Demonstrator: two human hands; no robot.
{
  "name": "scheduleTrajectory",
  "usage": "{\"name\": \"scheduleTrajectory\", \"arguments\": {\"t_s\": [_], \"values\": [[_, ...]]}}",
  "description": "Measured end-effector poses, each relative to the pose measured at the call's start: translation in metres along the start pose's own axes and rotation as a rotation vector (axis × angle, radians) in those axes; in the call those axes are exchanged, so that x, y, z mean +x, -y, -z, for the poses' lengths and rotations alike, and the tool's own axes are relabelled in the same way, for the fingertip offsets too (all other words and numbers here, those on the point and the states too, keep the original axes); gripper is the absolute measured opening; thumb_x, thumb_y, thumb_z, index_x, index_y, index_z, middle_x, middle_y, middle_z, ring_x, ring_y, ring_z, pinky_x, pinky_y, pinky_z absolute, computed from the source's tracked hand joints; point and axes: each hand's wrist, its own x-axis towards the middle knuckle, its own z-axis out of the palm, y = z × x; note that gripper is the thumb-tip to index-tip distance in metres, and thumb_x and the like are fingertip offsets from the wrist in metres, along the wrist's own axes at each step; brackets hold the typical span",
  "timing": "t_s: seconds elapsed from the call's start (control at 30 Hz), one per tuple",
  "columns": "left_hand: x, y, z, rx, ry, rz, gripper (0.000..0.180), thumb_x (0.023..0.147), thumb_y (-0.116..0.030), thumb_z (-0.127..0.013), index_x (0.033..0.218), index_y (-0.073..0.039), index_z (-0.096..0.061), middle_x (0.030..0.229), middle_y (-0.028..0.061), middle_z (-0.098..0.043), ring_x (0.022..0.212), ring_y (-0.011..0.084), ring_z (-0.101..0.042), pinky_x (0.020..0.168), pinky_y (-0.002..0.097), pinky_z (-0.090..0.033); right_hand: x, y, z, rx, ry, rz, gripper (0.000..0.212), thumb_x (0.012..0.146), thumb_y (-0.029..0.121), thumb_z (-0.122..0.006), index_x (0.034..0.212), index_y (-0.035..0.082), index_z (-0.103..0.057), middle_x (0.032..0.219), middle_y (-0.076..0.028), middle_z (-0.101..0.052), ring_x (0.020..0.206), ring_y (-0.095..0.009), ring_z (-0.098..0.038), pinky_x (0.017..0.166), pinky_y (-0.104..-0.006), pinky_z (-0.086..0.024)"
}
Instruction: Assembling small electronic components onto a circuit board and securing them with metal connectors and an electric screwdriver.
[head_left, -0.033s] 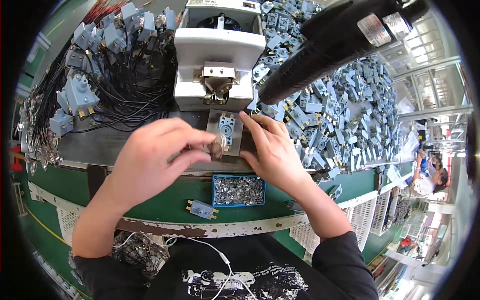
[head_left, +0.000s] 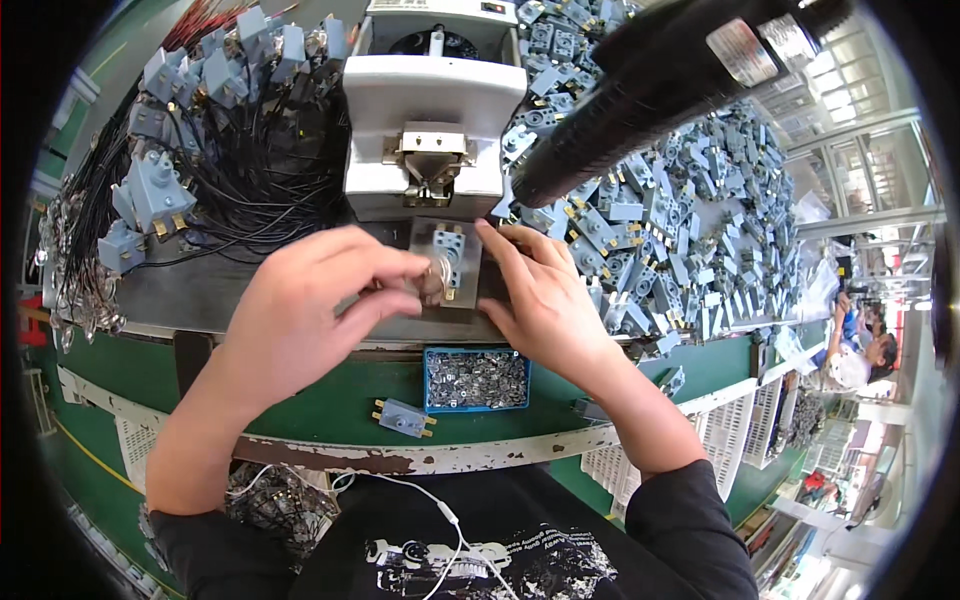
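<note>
Left hand (head_left: pixel 300 310) pinching blurred part (head_left: pixel 434 284) — right hand (head_left: pixel 548 300) spread beside right edge of plate (head_left: pixel 468 287).

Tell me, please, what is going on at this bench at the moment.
A person is working with both bare hands on a blue-grey electrical housing lying on a metal plate before a white bench machine. The left hand is over the housing's left side, its fingertips blurred around something shiny that I cannot identify. The right hand is at the plate's right edge, thumb and forefinger spread. Nearer the person is a blue tray of small metal parts.
</note>
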Motion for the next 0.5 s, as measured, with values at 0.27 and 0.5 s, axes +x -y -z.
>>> {"name": "scheduleTrajectory", "arguments": {"t_s": [0.27, 0.5], "values": [[0.023, 0.029, -0.023, 0.221, 0.157, -0.023, 0.021, 0.085, -0.012, -0.078, 0.105, -0.007, -0.075, 0.088, 0.0073, -0.069, 0.08, 0.0266, -0.069, 0.071, 0.0376, -0.055, 0.032, -0.002, 0.089, 0.299, -0.933, 0.243, 0.056, 0.101, 0.003, -0.059, 0.152, 0.001, -0.036, 0.135, -0.028, -0.059, 0.114, -0.033, -0.065, 0.097, -0.0418, -0.056], [0.013, 0.026, -0.032, 0.234, 0.095, 0.005, 0.016, 0.085, -0.012, -0.078, 0.1, -0.007, -0.075, 0.087, 0.0069, -0.068, 0.08, 0.0275, -0.068, 0.07, 0.0387, -0.055, 0.097, 0.04, 0.104, 1.031, -0.58, -0.25, 0.034, 0.09, 0.009, -0.08, 0.115, -0.001, -0.06, 0.094, -0.009, -0.072, 0.073, -0.015, -0.07, 0.068, -0.0298, -0.058]]}}
